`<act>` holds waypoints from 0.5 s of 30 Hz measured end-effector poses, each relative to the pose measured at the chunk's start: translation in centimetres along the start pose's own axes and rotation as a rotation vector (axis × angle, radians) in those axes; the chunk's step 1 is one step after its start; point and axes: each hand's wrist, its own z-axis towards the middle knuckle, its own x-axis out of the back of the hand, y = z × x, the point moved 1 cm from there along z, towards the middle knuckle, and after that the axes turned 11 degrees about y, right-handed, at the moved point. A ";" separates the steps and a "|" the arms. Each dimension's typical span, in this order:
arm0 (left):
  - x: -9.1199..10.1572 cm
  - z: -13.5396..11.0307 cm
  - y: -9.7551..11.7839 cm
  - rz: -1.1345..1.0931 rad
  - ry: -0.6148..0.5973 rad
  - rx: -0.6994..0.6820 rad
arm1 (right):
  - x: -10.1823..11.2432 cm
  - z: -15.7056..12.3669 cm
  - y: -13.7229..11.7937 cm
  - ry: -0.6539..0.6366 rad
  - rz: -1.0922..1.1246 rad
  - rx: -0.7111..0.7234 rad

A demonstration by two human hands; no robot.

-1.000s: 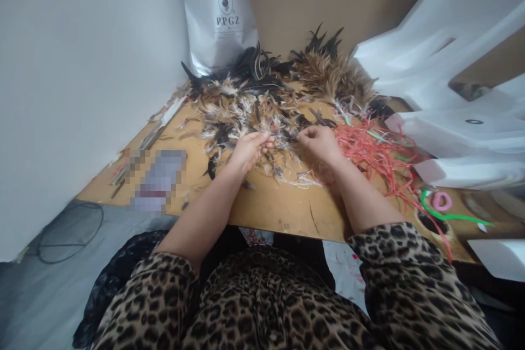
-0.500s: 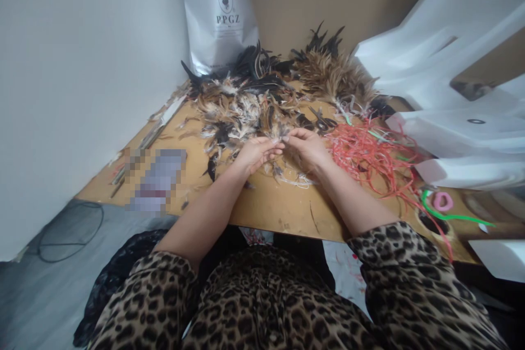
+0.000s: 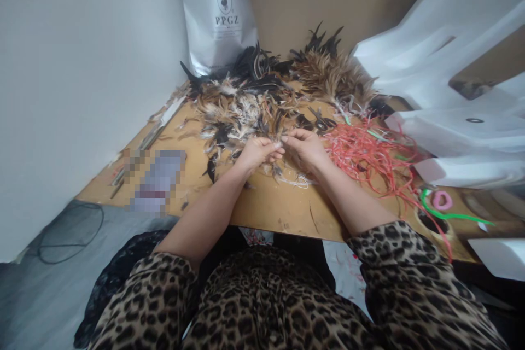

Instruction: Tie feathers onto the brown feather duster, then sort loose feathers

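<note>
My left hand point(image 3: 259, 154) is closed, its thumb and fingers pinched at the front edge of a loose pile of brown, white and black feathers point(image 3: 241, 106). Fingertip to fingertip with it, my right hand point(image 3: 305, 147) pinches too. A small, wispy feather point(image 3: 279, 135) seems to be held between both hands; its lower end is hidden by the fingers. White strings point(image 3: 298, 181) lie on the table just below my right hand. Black-handled scissors point(image 3: 322, 120) rest beyond that hand, and a tangle of red plastic strips point(image 3: 369, 153) spreads to its right.
A brown feather bundle point(image 3: 334, 76) with dark tips lies at the back right. Behind the pile stands a silver bag point(image 3: 221, 16). Thin sticks point(image 3: 141, 147) and a blurred-out flat object point(image 3: 158, 180) are on the left. White plastic point(image 3: 443, 131) borders the wooden table's point(image 3: 287, 213) right side.
The fingertips have shifted slightly where they meet, and the right fingers have moved a little to the left. The wispy feather shows less between them. Everything else stays in place.
</note>
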 end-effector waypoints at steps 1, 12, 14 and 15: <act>0.0 0.0 0.0 -0.001 -0.001 0.005 | -0.1 0.0 0.1 -0.001 0.007 -0.011; 0.3 0.2 0.2 -0.086 0.063 0.001 | 3.2 1.2 -2.7 -0.168 -0.593 0.025; 0.4 0.3 0.3 -0.132 0.094 0.003 | 4.2 1.7 -3.3 -0.224 -0.856 0.110; 0.5 0.3 0.3 -0.148 0.106 0.006 | 4.5 1.8 -3.4 -0.244 -0.986 0.149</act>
